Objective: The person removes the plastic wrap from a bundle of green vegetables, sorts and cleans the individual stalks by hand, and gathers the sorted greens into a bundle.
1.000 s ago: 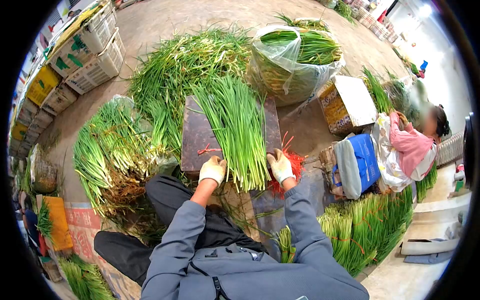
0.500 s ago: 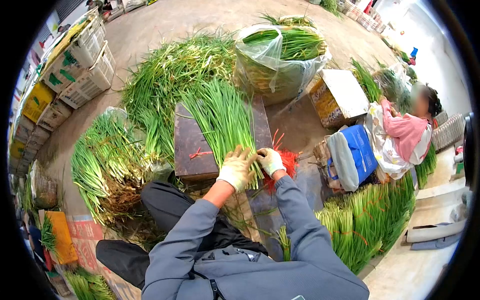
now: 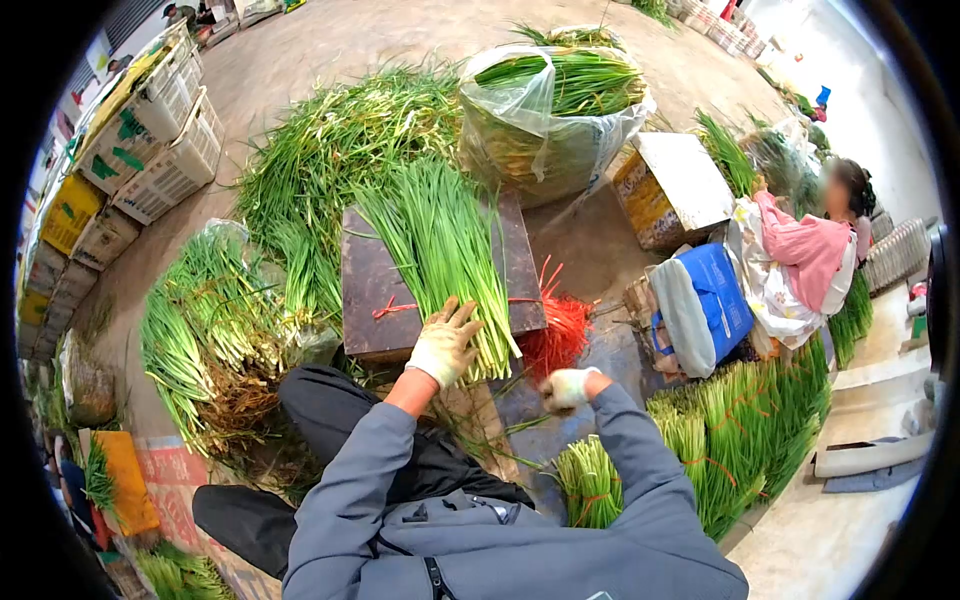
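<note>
A bunch of long green stalks (image 3: 440, 240) lies on a dark board (image 3: 372, 290), pale ends toward me, with a red tie passing beneath it. My left hand (image 3: 445, 345), in a pale glove, rests with fingers spread against the left side of the pale ends. My right hand (image 3: 568, 390), also gloved, is off the board at its lower right, fingers curled in; whether it holds anything is too blurred to tell. Red ties (image 3: 560, 325) lie in a heap at the board's right corner, just above my right hand.
Loose stalks (image 3: 350, 140) are heaped behind the board, rooted ones (image 3: 220, 340) at left. A plastic bag of stalks (image 3: 550, 130), a box (image 3: 675, 190) and a blue bag (image 3: 715, 300) stand right. Tied bunches (image 3: 740, 430) lie lower right. A person in pink (image 3: 805, 250) sits beyond.
My right hand has left the stalk ends and moved down and right, its fingers curling. My left hand has shifted slightly left and stays spread at the bunch.
</note>
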